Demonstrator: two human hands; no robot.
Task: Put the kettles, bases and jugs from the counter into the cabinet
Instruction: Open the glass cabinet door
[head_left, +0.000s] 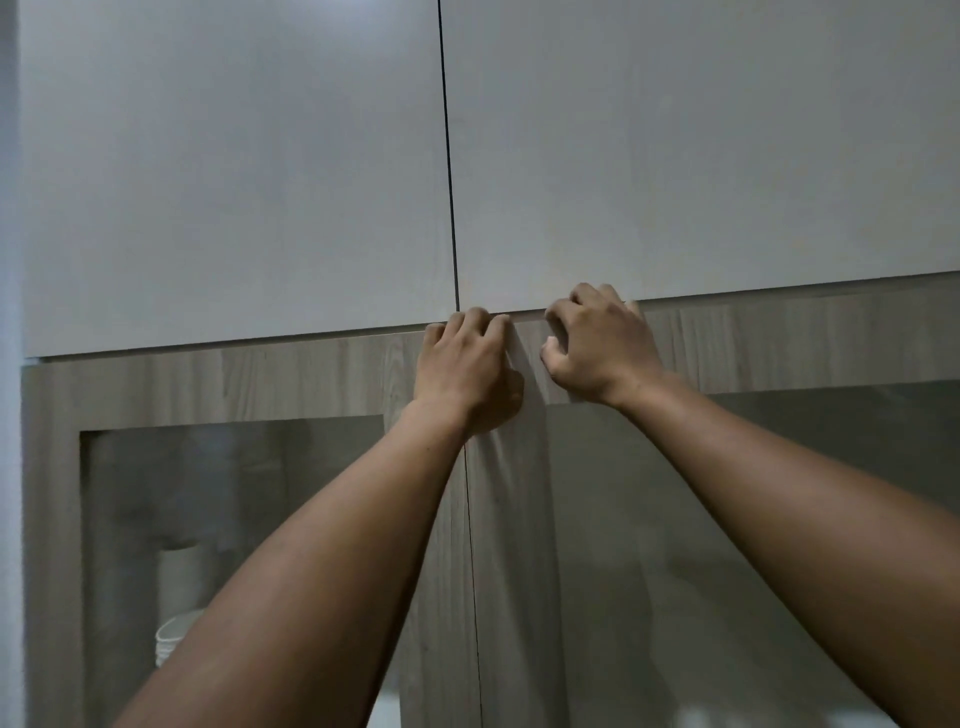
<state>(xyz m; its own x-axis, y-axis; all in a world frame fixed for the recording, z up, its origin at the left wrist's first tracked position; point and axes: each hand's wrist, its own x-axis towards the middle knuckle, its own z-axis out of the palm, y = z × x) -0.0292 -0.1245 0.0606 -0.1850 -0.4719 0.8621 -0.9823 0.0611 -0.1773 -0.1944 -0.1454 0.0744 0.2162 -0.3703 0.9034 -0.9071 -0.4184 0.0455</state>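
Both bare hands reach up to the meeting line of two tall grey-brown wood-grain cabinet doors with frosted glass panels (524, 519), below two plain pale-grey upper doors (234, 182). The left hand (467, 364) has its fingers curled over the top edge of the left door at its inner corner; the right hand (597, 345) has its fingers hooked over the top edge of the right door, just beside the seam. The edges run horizontally, directly under the fingertips, so each door would be pulled toward the viewer. No kettle, base or jug is visible. Stacked white bowls (169, 642) show dimly behind the left glass.
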